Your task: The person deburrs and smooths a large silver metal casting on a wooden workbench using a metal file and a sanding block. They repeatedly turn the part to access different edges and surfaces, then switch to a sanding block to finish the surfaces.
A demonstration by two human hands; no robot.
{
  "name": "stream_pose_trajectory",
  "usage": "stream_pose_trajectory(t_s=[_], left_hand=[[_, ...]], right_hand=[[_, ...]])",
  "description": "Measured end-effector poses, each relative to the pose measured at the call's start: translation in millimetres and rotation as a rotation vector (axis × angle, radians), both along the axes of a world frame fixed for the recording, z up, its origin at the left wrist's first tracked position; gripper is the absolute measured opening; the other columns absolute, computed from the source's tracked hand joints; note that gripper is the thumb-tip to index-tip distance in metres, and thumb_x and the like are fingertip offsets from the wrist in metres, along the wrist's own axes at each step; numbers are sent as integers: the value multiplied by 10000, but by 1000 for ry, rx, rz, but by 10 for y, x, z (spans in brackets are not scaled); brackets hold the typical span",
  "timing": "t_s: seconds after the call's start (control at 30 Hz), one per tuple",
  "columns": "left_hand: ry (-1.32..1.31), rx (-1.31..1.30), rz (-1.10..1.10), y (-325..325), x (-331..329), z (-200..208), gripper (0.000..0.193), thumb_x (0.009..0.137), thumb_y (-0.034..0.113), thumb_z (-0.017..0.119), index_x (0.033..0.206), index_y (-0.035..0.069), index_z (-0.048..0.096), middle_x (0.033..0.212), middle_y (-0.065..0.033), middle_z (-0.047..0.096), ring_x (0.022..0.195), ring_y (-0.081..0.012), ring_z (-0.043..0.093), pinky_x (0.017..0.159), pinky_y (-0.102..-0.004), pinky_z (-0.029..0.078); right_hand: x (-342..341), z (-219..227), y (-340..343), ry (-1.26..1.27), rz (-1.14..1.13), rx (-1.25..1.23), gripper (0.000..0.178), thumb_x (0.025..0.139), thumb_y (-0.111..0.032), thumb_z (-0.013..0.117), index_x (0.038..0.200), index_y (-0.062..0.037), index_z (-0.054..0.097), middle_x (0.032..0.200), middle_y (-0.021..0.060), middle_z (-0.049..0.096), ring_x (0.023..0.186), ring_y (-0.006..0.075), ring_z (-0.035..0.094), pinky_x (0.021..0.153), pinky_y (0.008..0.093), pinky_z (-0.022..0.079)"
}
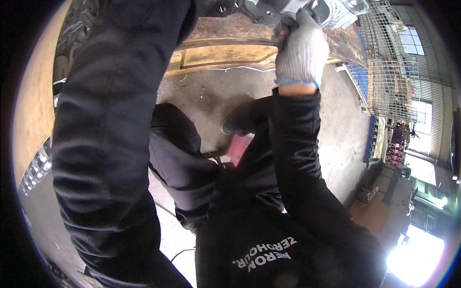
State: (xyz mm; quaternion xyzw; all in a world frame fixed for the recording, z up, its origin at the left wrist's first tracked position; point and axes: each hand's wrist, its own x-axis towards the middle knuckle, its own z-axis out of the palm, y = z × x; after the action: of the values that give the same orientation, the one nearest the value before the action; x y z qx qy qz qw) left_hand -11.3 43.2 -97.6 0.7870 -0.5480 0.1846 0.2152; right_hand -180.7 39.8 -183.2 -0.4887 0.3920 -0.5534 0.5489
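Note:
A grey knit work glove with a blue cuff edge covers my right hand (301,54), which is raised at the top of the view. Its darkened fingers are curled in against the underside of a silvery cast metal part (331,13). What lies inside the grip is hidden. My left arm (108,120), in a black sleeve, reaches up past the top edge, and the hand on it is out of sight. Just below the metal part is the stained wooden top of a bench or crate (218,30).
Below me a red object (237,150) shows between my legs on the concrete floor (192,89). Wire mesh cages (384,57) line the right side. At far left stands a wooden panel (36,91), with metal parts beside it. A thin cable (180,252) runs near my legs.

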Motion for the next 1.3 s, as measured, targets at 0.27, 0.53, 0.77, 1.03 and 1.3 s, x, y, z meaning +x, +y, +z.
stream_pose_trajectory(t_s=[0.27, 0.53, 0.77, 1.03, 1.3], left_hand=[[-37, -39, -23, -2, 30, -61, 591, 1083, 445, 377, 671, 132, 661, 545, -14, 554, 462, -141, 508, 484, -378, 454], [-71, -113, -61, 175, -95, -130, 593, 1091, 415, 367, 692, 108, 680, 554, -21, 583, 455, -153, 519, 488, -384, 460], [-34, -135, -71, 85, -60, -141, 566, 1083, 416, 382, 781, 89, 732, 664, -68, 677, 593, -210, 650, 567, -407, 508], [72, -100, -107, 62, -67, -60, 535, 1055, 444, 430, 804, 90, 742, 699, -82, 689, 633, -202, 654, 593, -397, 514], [28, -69, -133, 88, 115, -25, 509, 1032, 454, 467, 790, 97, 738, 695, -73, 679, 619, -214, 647, 609, -394, 525]], right_hand=[[211, -21, 26, 93, -110, -46, 143, 1027, -153, 545, 1097, -43, 606, 704, 15, 524, 568, 123, 510, 508, 287, 417], [-9, -194, -516, -97, 30, -168, 265, 990, -125, 527, 1204, -49, 664, 655, 34, 573, 539, 184, 551, 508, 344, 458], [-200, 13, -79, 327, 59, -236, 100, 981, -132, 600, 947, -47, 642, 678, 46, 587, 600, 128, 589, 584, 302, 479], [-345, -90, -395, 384, 104, -248, 147, 1030, -164, 533, 1020, -50, 625, 704, 41, 613, 596, 132, 601, 548, 296, 468], [-202, -37, -177, 526, 81, -235, 154, 1031, -162, 529, 1008, -30, 605, 674, 33, 558, 579, 129, 586, 529, 282, 445]])
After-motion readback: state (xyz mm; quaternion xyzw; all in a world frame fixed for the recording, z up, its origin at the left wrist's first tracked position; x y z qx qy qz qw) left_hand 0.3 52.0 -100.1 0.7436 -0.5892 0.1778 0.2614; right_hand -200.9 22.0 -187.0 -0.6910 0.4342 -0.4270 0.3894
